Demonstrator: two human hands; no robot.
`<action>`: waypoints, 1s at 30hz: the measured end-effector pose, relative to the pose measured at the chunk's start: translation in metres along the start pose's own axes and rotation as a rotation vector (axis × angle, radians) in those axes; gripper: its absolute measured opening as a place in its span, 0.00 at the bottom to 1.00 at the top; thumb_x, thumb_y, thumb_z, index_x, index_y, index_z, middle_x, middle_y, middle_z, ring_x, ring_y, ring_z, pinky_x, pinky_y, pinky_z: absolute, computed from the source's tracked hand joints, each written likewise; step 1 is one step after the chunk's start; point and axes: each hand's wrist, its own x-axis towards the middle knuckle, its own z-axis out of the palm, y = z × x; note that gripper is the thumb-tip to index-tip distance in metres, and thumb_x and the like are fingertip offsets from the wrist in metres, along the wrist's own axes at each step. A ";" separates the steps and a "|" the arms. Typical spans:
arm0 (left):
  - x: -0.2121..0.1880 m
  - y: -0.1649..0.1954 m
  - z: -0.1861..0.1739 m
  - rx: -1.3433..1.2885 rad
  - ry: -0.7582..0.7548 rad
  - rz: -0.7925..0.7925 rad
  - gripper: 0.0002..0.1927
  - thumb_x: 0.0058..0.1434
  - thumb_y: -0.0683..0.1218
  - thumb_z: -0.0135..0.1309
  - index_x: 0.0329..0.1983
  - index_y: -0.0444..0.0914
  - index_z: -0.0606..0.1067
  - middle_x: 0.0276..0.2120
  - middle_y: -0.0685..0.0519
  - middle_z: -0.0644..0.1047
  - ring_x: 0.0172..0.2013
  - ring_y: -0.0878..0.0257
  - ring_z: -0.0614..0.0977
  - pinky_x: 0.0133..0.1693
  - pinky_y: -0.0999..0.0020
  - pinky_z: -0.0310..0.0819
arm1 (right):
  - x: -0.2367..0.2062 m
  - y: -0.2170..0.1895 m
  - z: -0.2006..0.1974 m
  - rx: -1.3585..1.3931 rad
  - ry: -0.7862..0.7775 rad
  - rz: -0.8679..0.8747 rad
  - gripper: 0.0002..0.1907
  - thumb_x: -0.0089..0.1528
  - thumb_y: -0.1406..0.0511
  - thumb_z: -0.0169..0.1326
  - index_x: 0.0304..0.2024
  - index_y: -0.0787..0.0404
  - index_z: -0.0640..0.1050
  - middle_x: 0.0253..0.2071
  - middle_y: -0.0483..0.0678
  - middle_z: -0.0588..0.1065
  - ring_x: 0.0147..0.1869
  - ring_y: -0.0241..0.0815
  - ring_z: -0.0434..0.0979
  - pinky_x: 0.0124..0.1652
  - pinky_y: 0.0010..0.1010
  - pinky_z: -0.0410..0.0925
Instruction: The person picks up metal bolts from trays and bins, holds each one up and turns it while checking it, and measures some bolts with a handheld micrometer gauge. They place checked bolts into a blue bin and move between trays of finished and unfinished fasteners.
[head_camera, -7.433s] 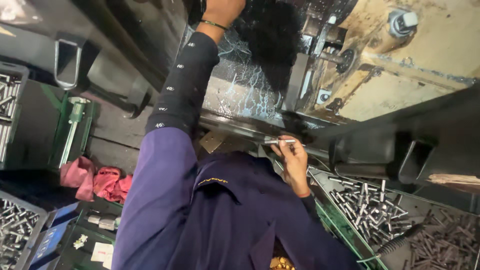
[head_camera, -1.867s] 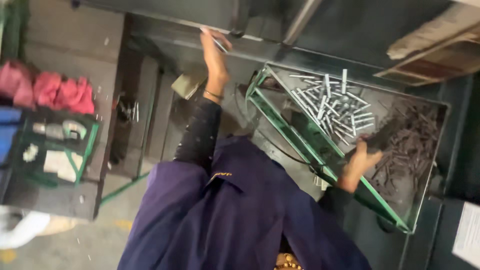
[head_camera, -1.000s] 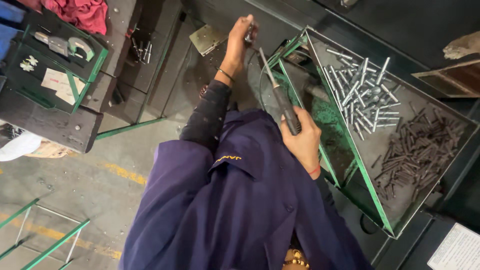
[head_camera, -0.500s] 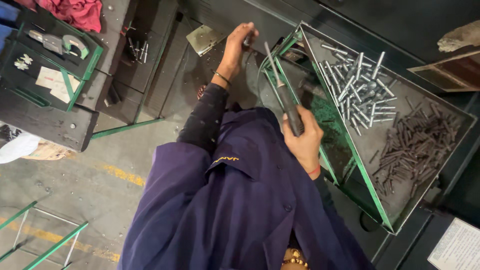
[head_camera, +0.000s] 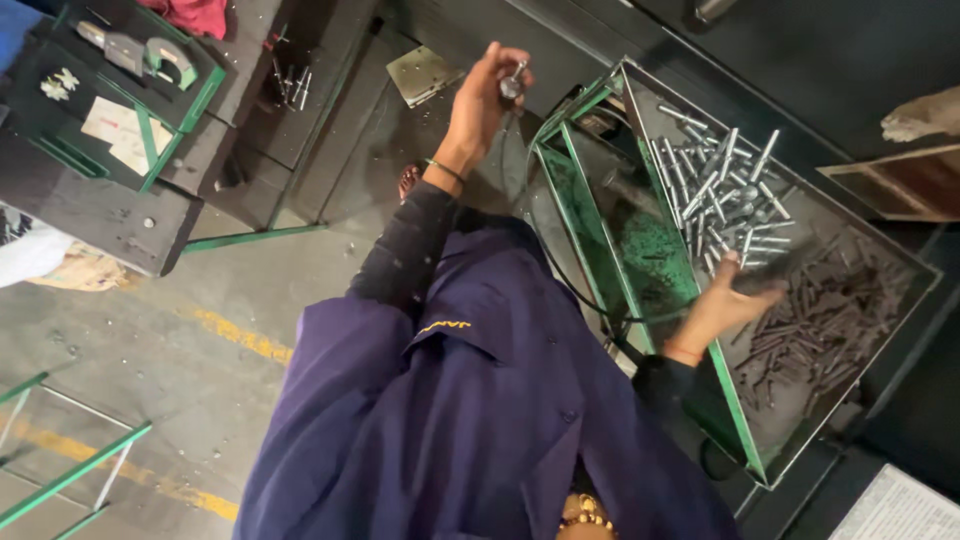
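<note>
Concrete floor with yellow lines lies below. Left hand (head_camera: 482, 98) is raised, pinching one shiny silver steel bolt (head_camera: 513, 80). Right hand (head_camera: 728, 302), blurred and spread open, reaches into the green-framed metal tray (head_camera: 592, 218) beside many loose silver bolts (head_camera: 722, 203); dark rods (head_camera: 835, 310) lie further right.

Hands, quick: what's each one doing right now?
Left hand: closed around a silver bolt.
Right hand: open and blurred, over the green tray by the loose bolts; holds nothing visible.

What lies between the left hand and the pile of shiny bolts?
In the head view, the tray's green rim lies between the left hand and the shiny bolts.
</note>
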 end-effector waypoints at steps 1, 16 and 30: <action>-0.004 0.006 0.000 -0.010 0.021 0.019 0.24 0.73 0.63 0.43 0.51 0.39 0.75 0.39 0.54 0.78 0.39 0.67 0.75 0.41 0.70 0.67 | 0.011 0.017 -0.003 -0.026 0.049 -0.050 0.42 0.65 0.64 0.73 0.66 0.78 0.61 0.65 0.67 0.65 0.67 0.57 0.66 0.67 0.47 0.58; -0.088 0.056 -0.120 0.413 0.280 0.267 0.21 0.64 0.37 0.57 0.60 0.35 0.71 0.51 0.55 0.75 0.48 0.68 0.75 0.50 0.71 0.72 | 0.034 0.023 0.040 -0.855 0.210 0.341 0.52 0.60 0.45 0.70 0.65 0.75 0.60 0.62 0.69 0.65 0.65 0.67 0.67 0.63 0.52 0.60; -0.154 0.188 -0.261 0.158 0.650 0.362 0.21 0.70 0.43 0.54 0.58 0.33 0.60 0.45 0.44 0.76 0.38 0.55 0.86 0.39 0.60 0.85 | -0.141 -0.260 0.438 0.172 -0.866 -0.736 0.19 0.70 0.60 0.60 0.57 0.65 0.77 0.56 0.57 0.75 0.61 0.57 0.72 0.60 0.45 0.66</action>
